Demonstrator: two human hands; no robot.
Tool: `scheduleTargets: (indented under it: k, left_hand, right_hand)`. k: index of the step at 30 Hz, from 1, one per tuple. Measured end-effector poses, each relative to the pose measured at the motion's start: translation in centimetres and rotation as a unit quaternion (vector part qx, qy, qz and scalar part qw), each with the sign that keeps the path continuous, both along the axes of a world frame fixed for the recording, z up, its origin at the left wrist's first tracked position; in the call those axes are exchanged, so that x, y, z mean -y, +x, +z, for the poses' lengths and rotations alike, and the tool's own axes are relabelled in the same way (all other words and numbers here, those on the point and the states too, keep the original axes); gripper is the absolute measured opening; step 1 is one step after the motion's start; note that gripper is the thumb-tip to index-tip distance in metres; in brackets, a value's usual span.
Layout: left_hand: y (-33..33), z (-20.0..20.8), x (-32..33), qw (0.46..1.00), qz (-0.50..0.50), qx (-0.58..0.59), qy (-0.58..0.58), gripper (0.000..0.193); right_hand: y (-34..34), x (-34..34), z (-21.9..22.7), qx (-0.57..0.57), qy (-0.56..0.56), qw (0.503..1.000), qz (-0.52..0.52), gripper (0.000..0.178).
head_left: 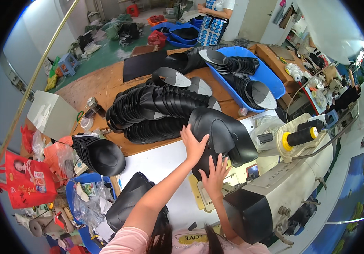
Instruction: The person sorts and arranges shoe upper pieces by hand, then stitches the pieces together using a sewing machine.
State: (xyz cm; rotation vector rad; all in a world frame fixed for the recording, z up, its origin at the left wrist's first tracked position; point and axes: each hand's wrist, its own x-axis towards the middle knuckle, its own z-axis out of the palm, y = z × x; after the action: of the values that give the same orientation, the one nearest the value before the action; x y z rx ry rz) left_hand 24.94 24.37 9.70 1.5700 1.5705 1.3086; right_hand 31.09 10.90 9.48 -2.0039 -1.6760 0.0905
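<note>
Left hand and right hand spread open on 1 black piece.
Blue tub holds stacked parts; blue bin holds plastic.

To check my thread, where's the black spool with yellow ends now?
It's right of centre in the head view: the black thread spool with yellow ends sits beside the clear plastic bag, near the cream metal sewing machine.

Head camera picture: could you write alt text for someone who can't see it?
A person's left hand and right hand touch a curved black piece, fingers spread, beside a sewing machine. Beyond, stacks of black pieces lie on a wooden table, and more fill a blue tub.
</note>
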Motion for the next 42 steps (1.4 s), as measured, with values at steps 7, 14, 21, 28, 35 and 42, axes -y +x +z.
scheduleTargets:
  k: [7,14,21,28,35,42]
  left_hand:
    - [0.0,-1.8,1.6,0.971,-0.184,0.121,-0.093,0.085]
    - [-6.6,-5.2,5.0,0.985,-0.153,0.046,-0.065,0.081]
    - [-23.4,-9.9,9.9,0.945,0.038,-0.261,-0.193,0.086]
    - [-33.2,-14.7,13.3,0.904,-0.014,-0.364,-0.225,0.076]
    - [-32.1,-14.0,12.8,0.856,-0.039,-0.389,-0.339,0.071]
    - [-32.2,-14.2,12.1,0.835,-0.088,-0.367,-0.4,0.075]
  right_hand:
    - [0.1,0.0,1.6,0.102,-0.037,0.992,-0.065,0.057]
    - [-1.8,-0.5,-0.4,0.069,-0.025,0.997,0.012,0.063]
    - [-2.8,0.0,1.0,0.099,0.002,0.995,-0.003,0.063]
    - [-7.8,2.0,0.2,0.072,0.086,0.983,0.147,0.056]
    - [-12.5,0.5,-1.6,0.038,-0.038,0.973,0.223,0.057]
    - [-15.3,-18.7,1.5,-0.105,0.16,0.971,0.145,0.052]
